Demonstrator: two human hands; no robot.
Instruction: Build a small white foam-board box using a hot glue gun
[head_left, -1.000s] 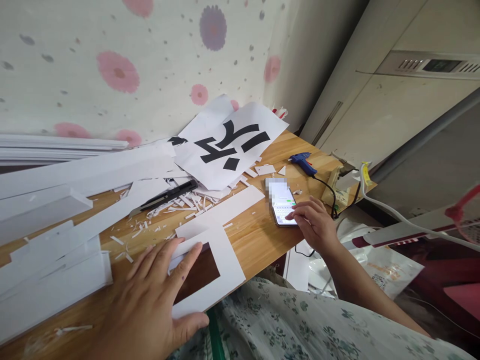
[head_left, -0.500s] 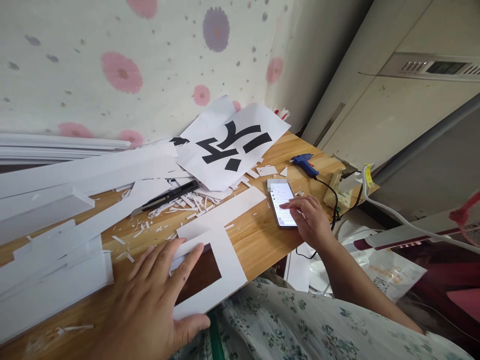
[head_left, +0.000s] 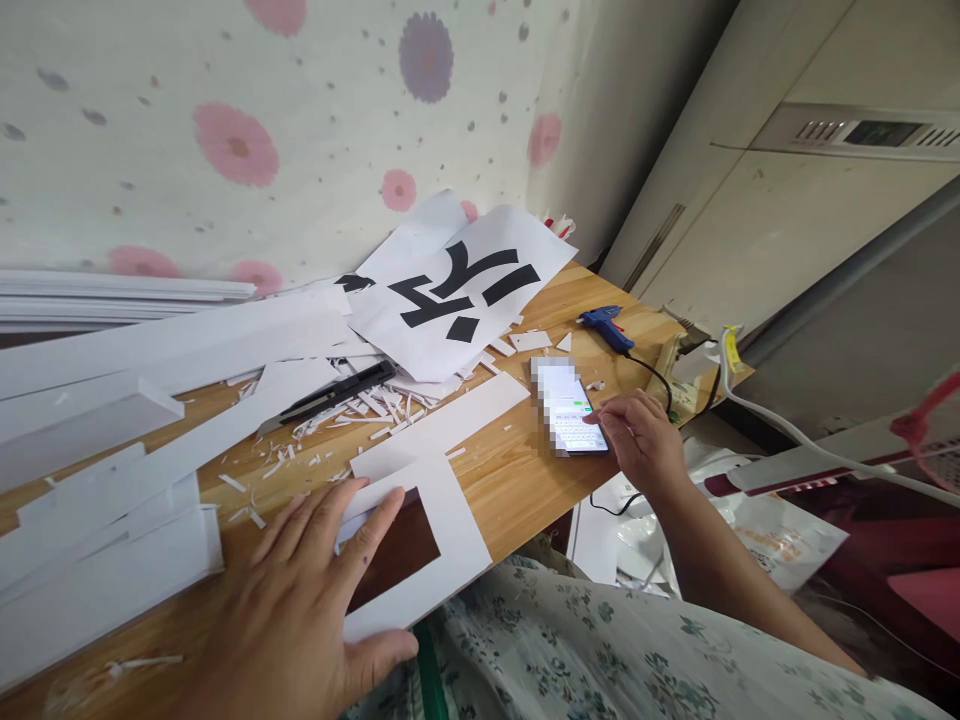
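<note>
The right hand rests loose fingertips on the near end of the slim lit smartphone, long axis running away across the wooden desk, while the left hand presses flat, grasping nothing, on the white cut-out card frame well apart

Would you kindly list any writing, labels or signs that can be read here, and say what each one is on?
Large black brush-style character on the white paper sheet: seen upside down and at an angle, so I cannot read it for certain.
Phone screen under the right hand: blurred, unreadable.
Orange print on the plastic bag below the table: too small to read.
Yellow tag on the white cable: too small to read.
</note>
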